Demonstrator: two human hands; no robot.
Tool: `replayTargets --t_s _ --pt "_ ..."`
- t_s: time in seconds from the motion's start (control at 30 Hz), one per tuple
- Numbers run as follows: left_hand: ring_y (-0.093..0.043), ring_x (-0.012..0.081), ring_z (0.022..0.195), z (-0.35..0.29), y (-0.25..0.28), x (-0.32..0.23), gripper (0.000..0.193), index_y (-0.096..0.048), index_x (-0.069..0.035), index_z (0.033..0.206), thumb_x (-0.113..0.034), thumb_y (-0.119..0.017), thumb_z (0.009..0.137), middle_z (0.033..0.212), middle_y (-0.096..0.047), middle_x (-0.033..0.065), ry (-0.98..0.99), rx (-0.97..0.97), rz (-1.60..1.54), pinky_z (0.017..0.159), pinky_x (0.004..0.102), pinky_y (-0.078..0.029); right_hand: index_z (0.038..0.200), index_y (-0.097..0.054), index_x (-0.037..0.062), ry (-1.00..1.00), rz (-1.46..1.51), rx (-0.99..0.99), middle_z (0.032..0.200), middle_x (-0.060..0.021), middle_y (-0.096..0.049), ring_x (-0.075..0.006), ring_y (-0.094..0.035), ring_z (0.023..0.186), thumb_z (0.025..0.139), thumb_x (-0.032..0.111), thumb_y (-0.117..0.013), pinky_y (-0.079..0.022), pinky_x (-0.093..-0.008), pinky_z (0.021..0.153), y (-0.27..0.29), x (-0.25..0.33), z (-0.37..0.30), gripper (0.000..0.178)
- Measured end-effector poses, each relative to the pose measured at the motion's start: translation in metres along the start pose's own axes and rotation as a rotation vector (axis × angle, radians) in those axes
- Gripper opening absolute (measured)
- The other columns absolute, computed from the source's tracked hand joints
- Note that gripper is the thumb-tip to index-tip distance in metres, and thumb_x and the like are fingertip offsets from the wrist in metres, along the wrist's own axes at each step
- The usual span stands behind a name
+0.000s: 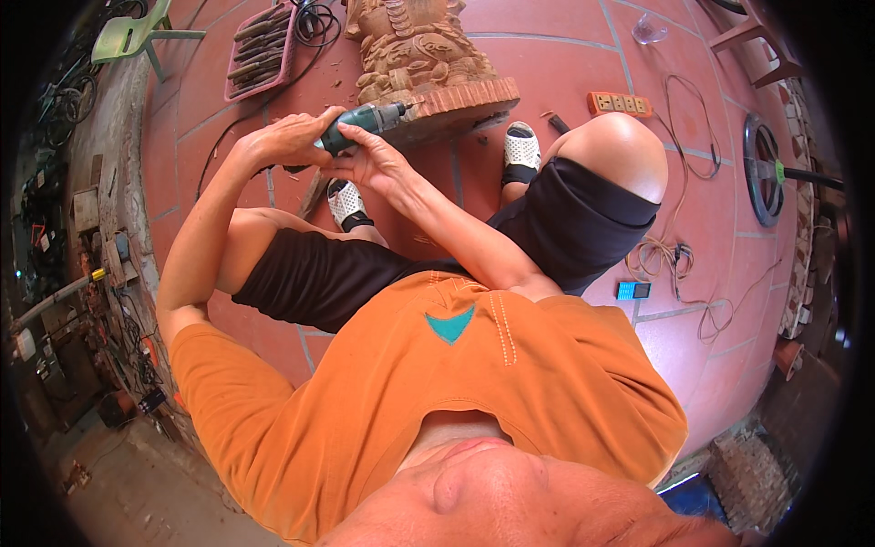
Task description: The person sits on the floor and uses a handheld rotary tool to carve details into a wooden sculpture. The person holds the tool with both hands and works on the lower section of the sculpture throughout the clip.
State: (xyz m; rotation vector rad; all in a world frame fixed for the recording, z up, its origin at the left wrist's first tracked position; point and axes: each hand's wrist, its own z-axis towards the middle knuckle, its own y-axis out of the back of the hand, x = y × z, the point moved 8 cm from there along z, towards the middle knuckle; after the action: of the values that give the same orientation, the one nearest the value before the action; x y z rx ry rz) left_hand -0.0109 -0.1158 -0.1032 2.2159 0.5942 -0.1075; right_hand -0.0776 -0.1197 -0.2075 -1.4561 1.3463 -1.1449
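Observation:
A green die grinder [362, 128] with a dark nose and a thin bit is held between my two hands. My left hand [293, 139] wraps round the rear of its body from the left. My right hand [374, 164] grips it from below, thumb laid along the side. The bit points right, at the thick base edge of a carved reddish-brown wooden sculpture [421, 59]. Whether the tip touches the wood I cannot tell. Relief carving covers the sculpture above its flat base, which rests between and beyond my sandalled feet.
On the tiled floor lie a pink tray [290, 64] of carving chisels, an orange power strip [620, 104], loose cables [674, 260] and a blue phone [633, 290]. A green chair [123, 38] stands far left, a round black fan-like object [764, 170] at right. Wood chips are scattered near the sculpture.

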Motion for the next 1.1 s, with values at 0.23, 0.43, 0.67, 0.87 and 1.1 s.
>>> replayTargets --t_s 0.23,0.43,0.67,0.87,1.1 --pt "-0.064 0.0423 0.086 0.004 -0.001 0.01 0.088 -0.029 -0.012 0.143 -0.023 -0.074 0.069 0.085 -0.064 0.0239 0.022 -0.021 0.009 0.077 0.0483 -0.049 0.123 -0.05 0.0055 -0.01 0.017 0.014 0.113 -0.0126 -0.062 -0.034 -0.068 0.096 0.084 0.022 -0.075 -0.059 -0.0486 0.08 -0.001 0.003 0.003 0.048" --pt "-0.065 0.0415 0.086 0.004 -0.001 0.005 0.089 -0.028 -0.011 0.144 -0.024 -0.075 0.069 0.085 -0.065 0.024 0.028 0.009 -0.016 0.077 0.0476 -0.049 0.122 -0.051 0.0049 0.001 0.009 0.002 0.111 -0.0128 -0.063 -0.0332 -0.068 0.094 0.084 0.022 -0.076 -0.059 -0.048 0.08 0.0 0.003 0.001 0.048" --pt "-0.067 0.0364 0.077 0.001 0.0 -0.002 0.085 -0.029 -0.008 0.142 -0.018 -0.073 0.07 0.075 -0.065 0.0197 -0.004 0.007 -0.03 0.069 0.0446 -0.051 0.12 -0.052 0.0056 0.007 0.005 -0.007 0.107 -0.0117 -0.064 -0.0313 -0.069 0.092 0.084 0.023 -0.076 -0.059 -0.0472 0.08 -0.002 0.001 -0.003 0.047" --pt "-0.068 0.0332 0.07 -0.002 0.0 -0.009 0.082 -0.029 -0.008 0.14 -0.017 -0.073 0.071 0.072 -0.065 0.0172 -0.048 0.011 -0.053 0.065 0.0428 -0.052 0.118 -0.053 0.0062 0.008 0.006 -0.022 0.104 -0.0128 -0.064 -0.0299 -0.069 0.09 0.084 0.024 -0.076 -0.059 -0.0485 0.08 0.002 -0.003 -0.004 0.045" --pt "-0.068 0.0341 0.071 0.0 -0.003 -0.004 0.079 -0.03 -0.01 0.14 -0.017 -0.072 0.073 0.072 -0.065 0.0172 -0.071 -0.009 0.008 0.066 0.0434 -0.052 0.124 -0.051 0.0063 0.002 0.022 -0.017 0.111 -0.013 -0.065 -0.0305 -0.068 0.098 0.087 0.022 -0.072 -0.056 -0.0496 0.086 0.003 -0.006 -0.008 0.045"
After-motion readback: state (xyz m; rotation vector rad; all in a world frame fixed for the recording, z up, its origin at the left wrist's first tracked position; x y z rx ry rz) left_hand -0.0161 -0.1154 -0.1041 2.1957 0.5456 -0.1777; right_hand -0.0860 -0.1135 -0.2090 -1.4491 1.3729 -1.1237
